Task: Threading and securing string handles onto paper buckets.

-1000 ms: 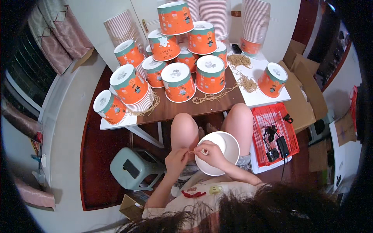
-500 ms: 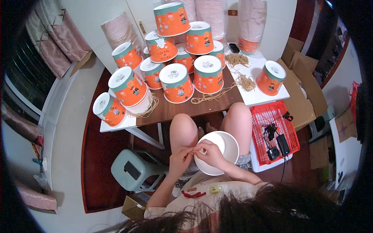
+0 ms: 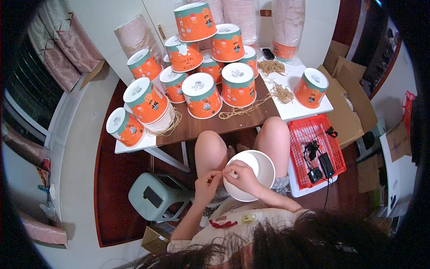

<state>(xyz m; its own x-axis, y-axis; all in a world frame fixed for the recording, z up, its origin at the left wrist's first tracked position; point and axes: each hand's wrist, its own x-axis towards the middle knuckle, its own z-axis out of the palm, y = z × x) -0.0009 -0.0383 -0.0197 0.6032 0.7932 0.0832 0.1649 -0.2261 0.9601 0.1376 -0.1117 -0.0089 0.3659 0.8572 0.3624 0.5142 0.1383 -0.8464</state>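
Observation:
A white paper bucket (image 3: 265, 172) rests in my lap between my thighs, its open mouth facing up. My left hand (image 3: 207, 184) is at the bucket's left rim, fingers closed in a pinch. Across the rim reaches my right hand (image 3: 242, 177), its fingertips pinched together and meeting those of the left. Whatever lies between the fingertips is too small to make out. In front of my knees, upside-down orange and green paper buckets (image 3: 201, 99) stand on a brown table (image 3: 184, 131), several of them stacked in a pyramid.
Tan cord lies in a loose length (image 3: 244, 110) near the table edge and in bundles (image 3: 281, 93) at the right. Nested buckets (image 3: 239, 18) stand behind. A red basket (image 3: 301, 152) with cables is right of my knee; a pale green stool (image 3: 148, 197) stands left.
Both hands stay pinched together at the bucket's left rim, with only a slight shift of the fingers. The whole view has shifted a little.

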